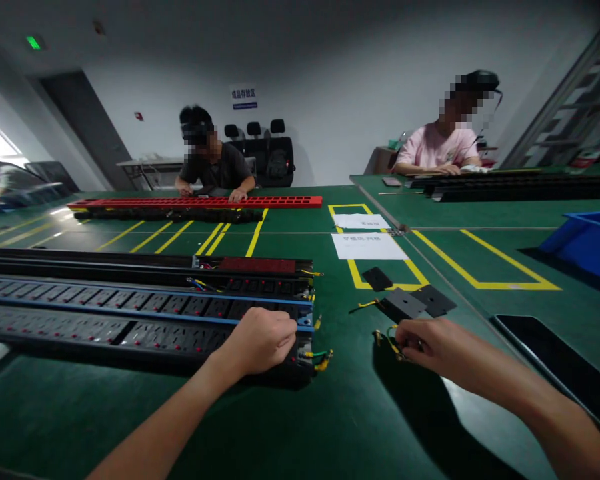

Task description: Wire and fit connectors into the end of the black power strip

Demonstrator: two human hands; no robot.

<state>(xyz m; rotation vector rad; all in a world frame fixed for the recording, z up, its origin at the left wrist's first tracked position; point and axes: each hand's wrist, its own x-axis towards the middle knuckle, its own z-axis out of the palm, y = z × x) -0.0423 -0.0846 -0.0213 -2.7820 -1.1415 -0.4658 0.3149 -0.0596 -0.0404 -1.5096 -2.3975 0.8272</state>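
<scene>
The left hand point(263, 340) lies over the right end of the nearest power strip point(165, 337), its fingers curled in; whether they grip anything cannot be told. The right hand point(420, 341) is nearly closed, thumb and fingertips pinched on a short wire lead point(391, 339), thin, looped and green-yellow, with small metallic terminals.

The nearest strip is a long, dark bar, its face divided into flat rectangular socket modules with slotted holes and small red dots. Just behind it runs a similar strip edged by smooth blue rails point(275, 323). Farther back lies a black channel point(145, 263) with raised straight walls and a matte dark-red panel point(257, 266) near its right end. Green-and-yellow wires point(324, 360) poke out of the nearest strip's end.

Beyond the right hand, thin black plates with clipped corners overlap: a greyer plate point(404, 305) beside a darker plate point(436, 300), with a smaller plate point(377, 279) just apart. A glossy, round-cornered phone point(555, 367) lies beside the right forearm. The smooth green tabletop point(290, 427) carries yellow tape outlines point(515, 286), flat white paper sheets point(369, 247) and a blue plastic bin point(587, 243).
</scene>
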